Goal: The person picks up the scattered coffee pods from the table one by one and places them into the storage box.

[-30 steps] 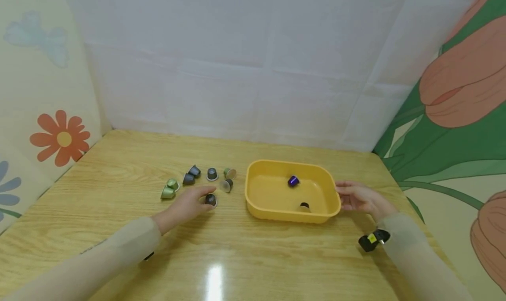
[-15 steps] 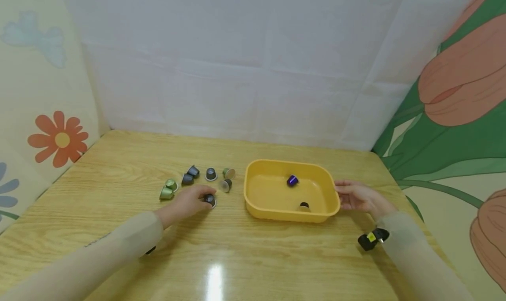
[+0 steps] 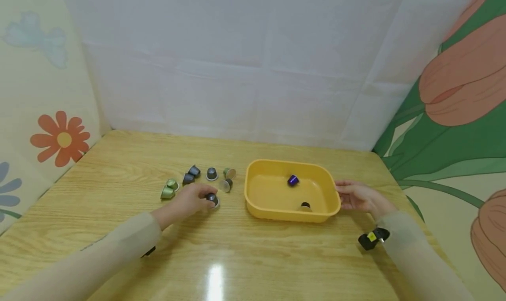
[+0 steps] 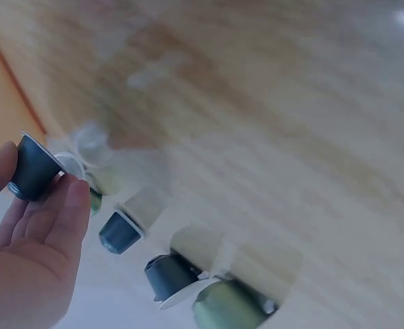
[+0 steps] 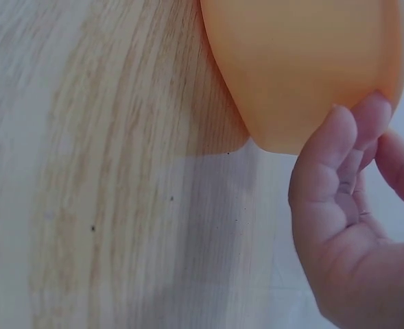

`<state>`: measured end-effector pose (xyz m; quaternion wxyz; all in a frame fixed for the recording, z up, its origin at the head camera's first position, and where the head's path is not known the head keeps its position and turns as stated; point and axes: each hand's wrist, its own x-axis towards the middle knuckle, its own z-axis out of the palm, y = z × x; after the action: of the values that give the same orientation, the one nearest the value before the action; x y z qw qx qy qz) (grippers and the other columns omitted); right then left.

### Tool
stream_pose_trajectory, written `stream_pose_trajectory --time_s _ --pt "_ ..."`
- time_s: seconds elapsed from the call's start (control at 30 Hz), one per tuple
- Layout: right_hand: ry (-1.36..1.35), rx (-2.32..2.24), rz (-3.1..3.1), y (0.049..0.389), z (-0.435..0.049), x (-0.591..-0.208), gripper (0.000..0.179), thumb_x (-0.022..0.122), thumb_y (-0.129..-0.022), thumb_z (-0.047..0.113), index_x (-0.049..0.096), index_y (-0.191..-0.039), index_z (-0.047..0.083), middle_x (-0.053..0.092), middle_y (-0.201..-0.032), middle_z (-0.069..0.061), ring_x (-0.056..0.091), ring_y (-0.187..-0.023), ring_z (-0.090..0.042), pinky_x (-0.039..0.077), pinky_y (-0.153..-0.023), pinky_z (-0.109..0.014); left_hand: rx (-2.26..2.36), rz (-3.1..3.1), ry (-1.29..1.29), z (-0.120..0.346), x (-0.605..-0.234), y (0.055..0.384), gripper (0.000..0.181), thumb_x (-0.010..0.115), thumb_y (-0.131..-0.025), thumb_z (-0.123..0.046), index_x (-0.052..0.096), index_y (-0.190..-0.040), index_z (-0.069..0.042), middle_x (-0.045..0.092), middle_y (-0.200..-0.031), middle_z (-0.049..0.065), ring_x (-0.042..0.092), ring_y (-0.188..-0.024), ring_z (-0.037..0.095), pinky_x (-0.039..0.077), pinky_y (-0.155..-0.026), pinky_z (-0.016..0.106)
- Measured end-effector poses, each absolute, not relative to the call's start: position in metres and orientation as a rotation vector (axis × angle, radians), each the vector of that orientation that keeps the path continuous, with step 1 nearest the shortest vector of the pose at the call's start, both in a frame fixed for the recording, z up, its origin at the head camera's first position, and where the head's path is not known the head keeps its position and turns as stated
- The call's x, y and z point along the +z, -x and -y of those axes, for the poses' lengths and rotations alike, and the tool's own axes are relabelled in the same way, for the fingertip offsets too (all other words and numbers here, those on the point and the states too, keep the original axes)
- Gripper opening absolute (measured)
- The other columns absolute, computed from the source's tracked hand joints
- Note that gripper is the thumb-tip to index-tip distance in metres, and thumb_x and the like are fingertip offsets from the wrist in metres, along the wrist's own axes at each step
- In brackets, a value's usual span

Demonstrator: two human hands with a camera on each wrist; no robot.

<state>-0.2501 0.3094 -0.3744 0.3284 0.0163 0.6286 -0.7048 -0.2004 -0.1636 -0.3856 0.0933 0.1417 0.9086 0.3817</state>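
Observation:
My left hand (image 3: 187, 202) pinches a dark coffee capsule (image 3: 212, 199) between thumb and fingers, at the near side of a loose group of capsules. In the left wrist view the same coffee capsule (image 4: 34, 168) shows its pale rim. On the right, my right hand (image 3: 361, 198) rests its fingertips against the outer end wall of a yellow plastic basin (image 3: 292, 216). The right wrist view shows the fingers (image 5: 335, 140) extended and touching that wall. Inside the basin lie a purple capsule (image 3: 293, 180) and a black one (image 3: 305, 205).
Two green capsules (image 3: 168, 192) lie at the left of the group. Two dark blue capsules (image 3: 189, 178), an upright black capsule (image 3: 211, 174), a tipped green one (image 3: 229, 173) and a tipped dark one (image 3: 227, 185) stand behind the left hand. A white cloth (image 3: 237, 72) hangs behind the wooden table (image 3: 261, 257).
My left fingers have closed from a spread pose onto the dark capsule, which has shifted slightly right in the last half second. The right hand and basin stay put.

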Motion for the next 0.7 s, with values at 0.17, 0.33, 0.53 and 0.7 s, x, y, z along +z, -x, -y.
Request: stream_pose_trajectory --time_s 0.17,0.33,0.53,0.7 --pt "-0.031 -1.837 -1.651 0.250 -0.309 -0.375 0.022 0.043 -0.104 0.007 0.063 -0.100 0.016 0.068 -0.089 0.000 0.065 -0.078 -0.013 0.056 -0.071 -0.030 1.135 -2.703 -0.407 0.162 -0.377 0.200 0.041 0.071 -0.089 -0.013 0.061 -0.125 0.005 0.065 -0.120 0.018 0.058 -0.114 0.037 0.051 -0.091 0.047" --pt "-0.030 -1.841 -1.652 0.250 -0.310 -0.375 0.019 0.046 -0.103 0.008 0.063 -0.100 0.016 0.067 -0.089 0.000 0.065 -0.078 -0.013 0.056 -0.071 -0.030 1.141 -2.683 -0.427 0.158 -0.371 0.202 0.043 0.071 -0.090 -0.015 0.060 -0.127 0.006 0.065 -0.120 0.018 0.059 -0.113 0.035 0.051 -0.091 0.046" --pt "-0.046 -1.836 -1.677 0.249 -0.310 -0.375 0.018 0.046 -0.103 0.008 0.062 -0.100 0.016 0.068 -0.089 -0.001 0.065 -0.078 -0.014 0.056 -0.071 -0.030 1.155 -2.642 -0.408 0.150 -0.360 0.205 0.044 0.070 -0.091 -0.016 0.058 -0.129 0.004 0.064 -0.122 0.017 0.058 -0.116 0.033 0.051 -0.092 0.045" --pt "-0.047 -1.831 -1.688 0.249 -0.309 -0.375 0.017 0.046 -0.103 0.008 0.061 -0.102 0.016 0.068 -0.089 -0.001 0.065 -0.077 -0.013 0.056 -0.070 -0.029 1.155 -2.633 -0.423 0.145 -0.353 0.206 0.042 0.069 -0.092 -0.014 0.059 -0.129 0.003 0.063 -0.123 0.017 0.057 -0.117 0.034 0.051 -0.092 0.044"
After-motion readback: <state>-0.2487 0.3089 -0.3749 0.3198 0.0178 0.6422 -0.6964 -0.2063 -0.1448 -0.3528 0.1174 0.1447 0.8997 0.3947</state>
